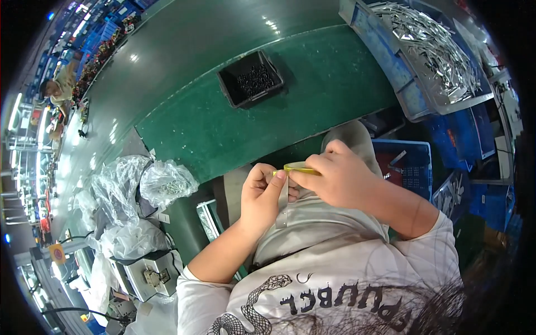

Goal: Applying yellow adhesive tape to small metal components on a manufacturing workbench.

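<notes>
Both hands are close together in front of my lap, just off the bench's near edge. My right hand (335, 173) is closed on a thin yellow roll of tape (301, 168), seen nearly edge-on. Pinched between the thumb and fingers of my left hand (262, 192) is a narrow flat grey strip (283, 209), which hangs down toward my shirt. The yellow tape reaches the left fingertips at the strip's upper end. Whether the tape sticks to the strip there is hidden by the fingers.
On the green bench (184, 131) stands a black bin (223, 89) of small black parts. A blue bin (385, 56) heaped with thin metal strips is at the far right. Plastic bags (167, 181) and a grey machine (151, 273) lie left; a blue crate (416, 162) sits low right.
</notes>
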Motion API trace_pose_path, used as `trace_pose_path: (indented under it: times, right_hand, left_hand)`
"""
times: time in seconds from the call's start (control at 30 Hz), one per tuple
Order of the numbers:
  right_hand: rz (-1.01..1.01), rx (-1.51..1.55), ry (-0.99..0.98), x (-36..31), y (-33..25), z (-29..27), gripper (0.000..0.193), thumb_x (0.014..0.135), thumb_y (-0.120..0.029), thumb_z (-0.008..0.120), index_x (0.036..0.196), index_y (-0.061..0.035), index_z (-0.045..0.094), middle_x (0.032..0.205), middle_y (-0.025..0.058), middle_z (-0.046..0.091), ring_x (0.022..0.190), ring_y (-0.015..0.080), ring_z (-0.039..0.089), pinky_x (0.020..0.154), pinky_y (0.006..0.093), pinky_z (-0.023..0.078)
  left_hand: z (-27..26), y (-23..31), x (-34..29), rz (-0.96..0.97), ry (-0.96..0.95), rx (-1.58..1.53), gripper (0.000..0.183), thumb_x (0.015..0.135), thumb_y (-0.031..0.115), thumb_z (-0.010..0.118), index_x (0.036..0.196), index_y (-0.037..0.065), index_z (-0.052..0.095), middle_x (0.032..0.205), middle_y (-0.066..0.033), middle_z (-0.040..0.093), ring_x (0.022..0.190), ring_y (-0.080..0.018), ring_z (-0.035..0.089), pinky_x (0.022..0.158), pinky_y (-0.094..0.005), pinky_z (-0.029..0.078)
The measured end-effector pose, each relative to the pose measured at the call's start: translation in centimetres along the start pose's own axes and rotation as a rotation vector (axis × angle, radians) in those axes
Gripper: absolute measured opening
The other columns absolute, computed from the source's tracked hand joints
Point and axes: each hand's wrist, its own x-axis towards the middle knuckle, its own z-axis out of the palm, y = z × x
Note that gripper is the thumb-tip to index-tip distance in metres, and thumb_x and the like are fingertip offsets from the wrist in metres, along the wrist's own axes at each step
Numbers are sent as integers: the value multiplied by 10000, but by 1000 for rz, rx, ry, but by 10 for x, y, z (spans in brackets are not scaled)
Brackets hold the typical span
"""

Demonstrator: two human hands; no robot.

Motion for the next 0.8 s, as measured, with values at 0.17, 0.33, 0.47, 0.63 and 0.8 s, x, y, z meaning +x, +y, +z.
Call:
trace_pose_path:
  times: [0.17,0.33,0.47,0.63,0.8]
  right_hand:
    - [-154,-193,-19,27,28,-35,273,811,-183,612,1055,-259,709,760,-19,533,671,162,524,731,331,391]
    - [-188,-262,25,38,49,-49,286,817,-166,613,1075,-255,700,775,-18,531,689,159,523,734,329,391]
    - [-171,-266,53,35,51,-54,260,814,-156,617,1045,-245,696,774,-24,528,690,152,526,734,330,389]
    - [-157,-264,68,32,51,-59,242,814,-163,619,1029,-246,693,763,-32,521,684,143,528,731,330,389]
    - [-221,-289,128,31,54,-56,240,823,-172,621,1037,-257,688,735,-45,513,642,135,527,728,329,392]
  left_hand:
    - [14,33,21,-47,3,24,166,1054,173,490,954,40,498,925,-125,683,756,-198,691,674,-335,594]
    - [29,56,34,8,-73,40,118,1062,147,420,1019,51,474,1001,-146,683,858,-216,679,745,-357,585]
    - [34,58,37,31,-100,28,87,1049,116,403,1028,59,464,1037,-154,683,891,-223,673,780,-364,573]
    - [35,52,40,50,-114,-22,81,1039,109,393,1020,69,461,1028,-143,680,878,-215,666,767,-355,557]
    - [35,45,42,67,-126,-41,74,1021,89,390,1018,70,462,993,-130,668,842,-202,644,750,-340,528]
